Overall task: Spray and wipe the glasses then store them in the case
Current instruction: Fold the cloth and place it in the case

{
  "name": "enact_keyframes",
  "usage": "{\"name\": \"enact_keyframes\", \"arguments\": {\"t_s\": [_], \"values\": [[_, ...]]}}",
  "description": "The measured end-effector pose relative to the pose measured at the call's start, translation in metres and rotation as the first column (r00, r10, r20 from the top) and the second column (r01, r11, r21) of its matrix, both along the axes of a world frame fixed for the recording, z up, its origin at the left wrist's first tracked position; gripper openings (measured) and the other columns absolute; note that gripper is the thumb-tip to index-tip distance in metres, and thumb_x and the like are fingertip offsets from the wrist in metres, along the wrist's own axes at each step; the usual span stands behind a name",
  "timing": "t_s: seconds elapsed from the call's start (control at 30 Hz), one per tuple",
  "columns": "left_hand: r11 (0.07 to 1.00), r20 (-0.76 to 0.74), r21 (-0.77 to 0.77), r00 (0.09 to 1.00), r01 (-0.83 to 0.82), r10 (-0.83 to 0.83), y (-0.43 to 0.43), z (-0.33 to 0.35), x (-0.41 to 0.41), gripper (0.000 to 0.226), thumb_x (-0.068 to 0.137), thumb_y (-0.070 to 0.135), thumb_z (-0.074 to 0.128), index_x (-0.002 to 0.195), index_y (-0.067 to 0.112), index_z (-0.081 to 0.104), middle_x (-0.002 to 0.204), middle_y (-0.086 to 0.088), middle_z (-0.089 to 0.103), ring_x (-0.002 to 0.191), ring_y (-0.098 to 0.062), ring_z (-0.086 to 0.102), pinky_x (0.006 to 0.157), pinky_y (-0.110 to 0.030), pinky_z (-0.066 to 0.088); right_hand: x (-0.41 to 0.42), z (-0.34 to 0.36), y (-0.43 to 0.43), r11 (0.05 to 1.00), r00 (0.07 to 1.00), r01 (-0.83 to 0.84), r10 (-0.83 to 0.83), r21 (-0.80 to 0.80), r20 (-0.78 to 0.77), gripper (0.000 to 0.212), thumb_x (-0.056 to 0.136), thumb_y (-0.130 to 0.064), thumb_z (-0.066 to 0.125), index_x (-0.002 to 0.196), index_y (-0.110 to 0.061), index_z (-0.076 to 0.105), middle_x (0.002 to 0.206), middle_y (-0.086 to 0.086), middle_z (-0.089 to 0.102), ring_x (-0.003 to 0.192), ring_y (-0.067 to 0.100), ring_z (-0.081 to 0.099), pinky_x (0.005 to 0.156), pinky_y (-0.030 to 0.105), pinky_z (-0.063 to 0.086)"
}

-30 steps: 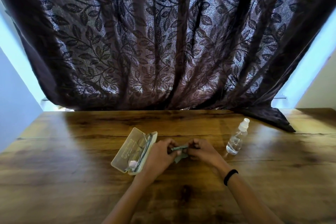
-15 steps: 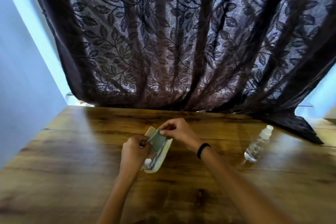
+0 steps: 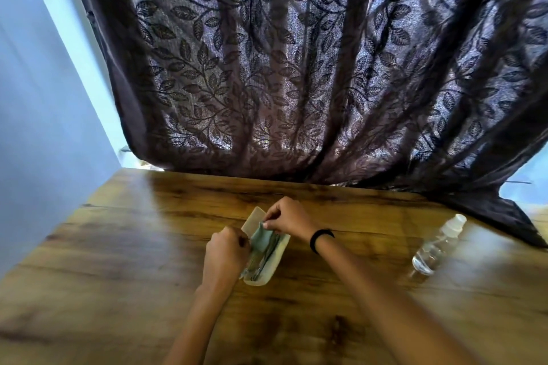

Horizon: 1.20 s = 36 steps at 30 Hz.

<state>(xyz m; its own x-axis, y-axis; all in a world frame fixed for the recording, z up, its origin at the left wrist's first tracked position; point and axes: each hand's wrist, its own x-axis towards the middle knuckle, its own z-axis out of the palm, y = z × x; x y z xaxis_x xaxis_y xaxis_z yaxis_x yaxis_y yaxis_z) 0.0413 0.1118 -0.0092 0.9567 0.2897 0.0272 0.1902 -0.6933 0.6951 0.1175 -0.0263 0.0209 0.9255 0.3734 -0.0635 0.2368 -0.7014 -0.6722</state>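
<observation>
Leftmost, the wall (image 3: 35, 127) runs along the table (image 3: 118, 246) edge, with a broad stretch of wood between it and your left hand (image 3: 226, 258). That hand sits knuckles up at the left side of the case (image 3: 267, 280), fingers curled tight against the cloth (image 3: 262, 238). You cannot tell whether they pinch cloth or case. The case lies open near mid-table with the glasses (image 3: 267, 258) inside, mostly under the cloth. Your right hand (image 3: 289, 218) reaches over the case's far end, wrist bent, thumb and fingertips pinching the cloth's top corner. A wristband (image 3: 321, 238) circles that wrist. Well apart to the right stands the bottle (image 3: 436, 246), wood lying between. Behind, the curtain (image 3: 296, 68) hem touches the far table edge.
</observation>
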Motion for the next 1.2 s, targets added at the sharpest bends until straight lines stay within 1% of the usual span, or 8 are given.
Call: {"name": "enact_keyframes", "arguments": {"t_s": [0.13,0.3,0.43,0.57,0.73,0.9,1.1,1.2], "values": [[0.991,0.071,0.127,0.996,0.038,-0.047,0.002,0.002,-0.005,0.011,0.083,0.016,0.066,0.092,0.010,0.068,0.079,-0.003,0.070,0.045,0.004,0.050,0.035,-0.005,0.037,0.001,-0.001,-0.003,1.000,1.000,0.008,-0.008,-0.023,0.029,0.015,0.077,-0.018,0.072,0.088,-0.008,0.073,0.095,0.007,0.073,0.084,0.012,0.064,0.071,0.022,0.048],[0.966,0.188,0.257,0.982,-0.037,-0.013,0.013,0.014,-0.013,0.012,0.083,0.018,0.067,0.093,0.013,0.070,0.074,0.001,0.068,0.048,0.002,0.048,0.040,-0.010,0.033,0.005,0.000,-0.011,0.998,0.998,0.040,-0.042,0.044,0.036,0.013,0.079,-0.014,0.069,0.089,-0.006,0.071,0.098,0.009,0.070,0.087,0.015,0.063,0.072,0.025,0.052],[0.960,0.197,0.250,0.978,-0.125,0.076,0.027,0.008,-0.013,0.033,0.082,0.032,0.067,0.109,0.014,0.065,0.101,-0.004,0.065,0.078,-0.016,0.057,0.058,-0.024,0.044,0.003,-0.002,-0.013,1.000,0.999,0.023,-0.023,0.017,0.034,0.016,0.080,-0.013,0.068,0.095,-0.007,0.067,0.099,0.010,0.069,0.084,0.014,0.061,0.070,0.026,0.053],[0.973,-0.065,-0.195,0.989,0.121,-0.136,0.038,0.001,-0.002,0.020,0.092,0.033,0.051,0.099,0.016,0.059,0.096,-0.007,0.068,0.074,-0.008,0.064,0.059,-0.020,0.050,0.001,-0.003,-0.014,1.000,1.000,0.016,-0.016,-0.012,0.025,0.021,0.085,-0.024,0.063,0.100,-0.009,0.065,0.101,0.007,0.067,0.075,0.009,0.059,0.064,0.022,0.052],[0.688,-0.165,-0.722,0.947,0.075,-0.277,0.038,0.004,-0.001,0.033,0.093,0.038,0.044,0.098,0.010,0.062,0.067,-0.002,0.072,0.057,-0.011,0.066,0.048,-0.019,0.052,-0.003,-0.007,-0.019,1.000,1.000,0.017,-0.017,-0.021,0.020,0.029,0.086,-0.032,0.061,0.103,-0.009,0.064,0.101,0.008,0.066,0.063,0.007,0.052,0.051,0.016,0.042],[0.559,-0.251,-0.829,0.910,-0.027,-0.329,0.038,0.006,0.006,0.027,0.091,0.031,0.053,0.106,0.009,0.058,0.081,-0.005,0.075,0.075,-0.017,0.071,0.057,-0.028,0.057,-0.007,-0.010,-0.023,0.998,0.998,0.065,-0.065,0.019,0.018,0.029,0.082,-0.033,0.064,0.101,-0.012,0.065,0.099,0.007,0.066,0.079,0.014,0.058,0.063,0.028,0.051],[0.466,-0.252,-0.884,0.809,0.031,-0.531,0.045,0.009,0.018,0.038,0.076,0.032,0.070,0.105,0.009,0.064,0.106,-0.019,0.069,0.092,-0.029,0.067,0.077,-0.042,0.057,-0.009,-0.011,-0.025,0.996,0.996,0.067,-0.063,0.062,-0.062,0.032,0.083,-0.033,0.064,0.107,-0.011,0.065,0.107,0.007,0.066,0.088,0.015,0.058,0.062,0.019,0.045],[0.437,-0.235,-0.897,0.768,0.064,-0.595,0.045,0.009,0.022,0.036,0.071,0.030,0.077,0.100,0.009,0.069,0.105,-0.020,0.068,0.091,-0.028,0.068,0.074,-0.039,0.058,-0.007,-0.010,-0.026,0.997,0.994,0.055,-0.049,0.054,-0.099,0.033,0.083,-0.030,0.065,0.109,-0.010,0.064,0.110,0.008,0.065,0.095,0.017,0.059,0.062,0.018,0.044]]}}
